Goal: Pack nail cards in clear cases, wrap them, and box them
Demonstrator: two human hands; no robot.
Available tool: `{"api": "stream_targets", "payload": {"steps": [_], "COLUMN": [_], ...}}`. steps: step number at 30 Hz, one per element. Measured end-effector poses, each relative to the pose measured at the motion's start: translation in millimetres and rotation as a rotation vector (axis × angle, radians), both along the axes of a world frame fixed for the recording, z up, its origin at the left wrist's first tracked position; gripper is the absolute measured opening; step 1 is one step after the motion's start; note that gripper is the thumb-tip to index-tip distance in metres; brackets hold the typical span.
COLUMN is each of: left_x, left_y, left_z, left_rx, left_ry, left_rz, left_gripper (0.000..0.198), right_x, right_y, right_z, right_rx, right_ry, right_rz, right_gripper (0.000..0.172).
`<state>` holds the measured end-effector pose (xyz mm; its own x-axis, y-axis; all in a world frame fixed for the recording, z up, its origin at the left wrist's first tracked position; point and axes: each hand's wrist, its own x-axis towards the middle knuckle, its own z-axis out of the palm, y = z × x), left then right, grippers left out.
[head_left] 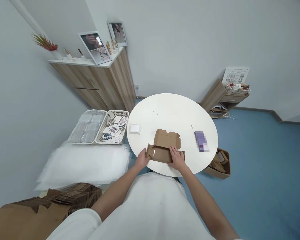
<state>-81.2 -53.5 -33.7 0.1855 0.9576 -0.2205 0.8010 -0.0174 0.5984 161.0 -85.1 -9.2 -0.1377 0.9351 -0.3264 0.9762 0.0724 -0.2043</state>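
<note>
A small brown cardboard box (166,143) lies half folded near the front edge of the round white table (172,110), its lid flap standing open toward the back. My left hand (142,159) grips the box's left end, fingers curled round the side flap. My right hand (176,157) lies flat on the box's front panel with the fingers stretched out, pressing it down.
A small white square pad (135,128) and a blurred purple item (201,141) lie on the table. Left of it stand two white baskets (100,126) with packets, a stack of white sheets (85,163) and flat cardboard blanks (72,196). A cardboard carton (218,163) sits on the floor at right.
</note>
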Motion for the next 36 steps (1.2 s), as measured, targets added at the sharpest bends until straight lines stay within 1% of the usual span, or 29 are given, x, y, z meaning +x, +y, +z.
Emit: {"api": "stream_targets", "payload": {"steps": [3,5,7,9,13,15,20,25,28,32,36], "left_x": [8.1,11.7,15.5,20.8,30.7,31.8,27.5,23.8,21.7,22.8,27.2], "left_y": [3.5,4.0,2.2,-1.5,-8.2,-7.9,1.7,8.8,10.3,12.4,13.6], "left_z": [4.9,9.6,14.4,18.8,25.2,26.9,25.1,20.6,19.4,17.6,16.0], "left_rx": [-0.020,0.003,0.011,0.015,0.020,-0.003,-0.090,-0.112,-0.110,-0.104,-0.083], "left_ry": [-0.042,-0.053,-0.076,-0.106,-0.124,-0.128,-0.091,-0.043,-0.005,0.115,0.223], "left_rz": [0.079,0.077,0.046,0.013,-0.008,-0.005,0.058,0.048,0.013,-0.025,-0.036], "left_gripper": [0.040,0.030,0.025,0.025,0.048,0.047,0.027,0.015,0.015,0.019,0.023], "right_x": [-5.3,-7.9,-10.4,-12.9,-17.2,-18.2,-18.8,-16.7,-15.4,-16.4,-18.1], "right_y": [-3.2,-4.7,-5.7,-6.4,-7.1,-7.4,-8.3,-8.3,-7.9,-8.1,-8.3], "right_z": [-2.2,-2.9,-2.9,-2.6,-1.8,-0.9,3.9,8.7,10.3,12.0,13.1], "right_rx": [0.006,0.001,-0.007,-0.010,-0.001,0.001,-0.030,-0.076,-0.088,-0.102,-0.106], "right_ry": [-0.009,-0.016,-0.013,-0.007,-0.017,-0.020,-0.008,0.013,0.008,0.002,-0.001], "right_rz": [-0.028,-0.045,-0.042,-0.033,-0.051,-0.047,0.004,0.086,0.097,0.101,0.090], "right_gripper": [0.095,0.095,0.095,0.095,0.099,0.101,0.106,0.110,0.111,0.112,0.113]}}
